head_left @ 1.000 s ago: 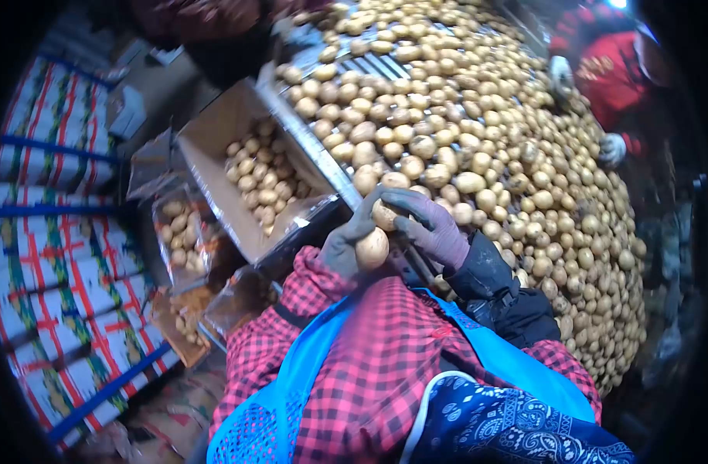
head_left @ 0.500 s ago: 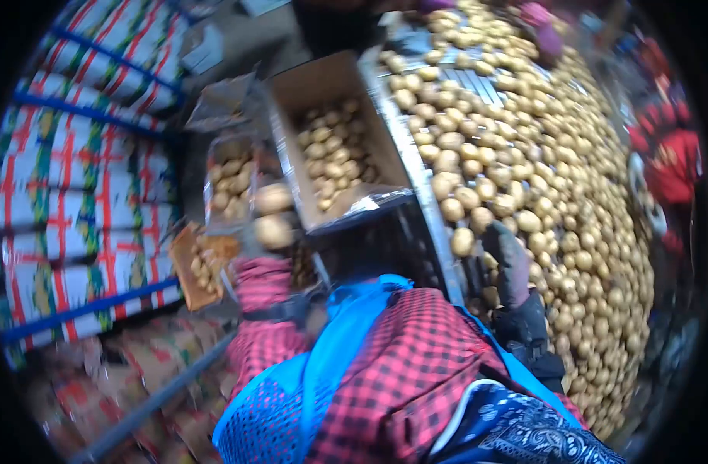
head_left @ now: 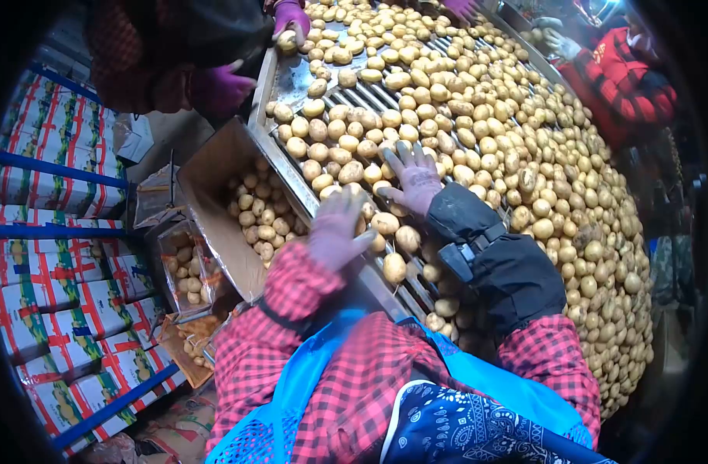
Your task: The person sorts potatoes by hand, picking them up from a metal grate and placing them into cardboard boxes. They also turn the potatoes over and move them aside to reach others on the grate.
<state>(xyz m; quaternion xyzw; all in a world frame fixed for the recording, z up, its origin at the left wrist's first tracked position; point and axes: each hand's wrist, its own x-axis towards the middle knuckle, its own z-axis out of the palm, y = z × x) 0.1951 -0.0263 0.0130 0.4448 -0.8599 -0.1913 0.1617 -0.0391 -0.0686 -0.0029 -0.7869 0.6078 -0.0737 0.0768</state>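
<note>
Pale yellow potatoes [head_left: 516, 155] cover a metal roller table [head_left: 369, 97] in front of me. My right hand [head_left: 417, 184], in a purple-grey glove, rests on potatoes near the table's left side with its fingers spread. Over the metal side rail [head_left: 288, 182] reaches my left hand [head_left: 338, 230], also gloved. Its fingers are stretched out and slightly blurred, with their tips at the potatoes along the rail. I see nothing gripped in either hand. A loose potato [head_left: 394, 267] lies on the rollers between my forearms.
Left of the rail stands an open cardboard box [head_left: 222, 174] part-filled with potatoes. Beside it are a plastic-lined crate [head_left: 185, 267] and an orange basket [head_left: 185, 348]. Printed cartons [head_left: 68, 332] are stacked far left. Co-workers' gloved hands [head_left: 291, 19] work at the table's far end.
My left hand has come up from beside the boxes, where two potatoes showed past my sleeve, to the table rail. My right hand has moved forward over the potatoes. The view has turned.
</note>
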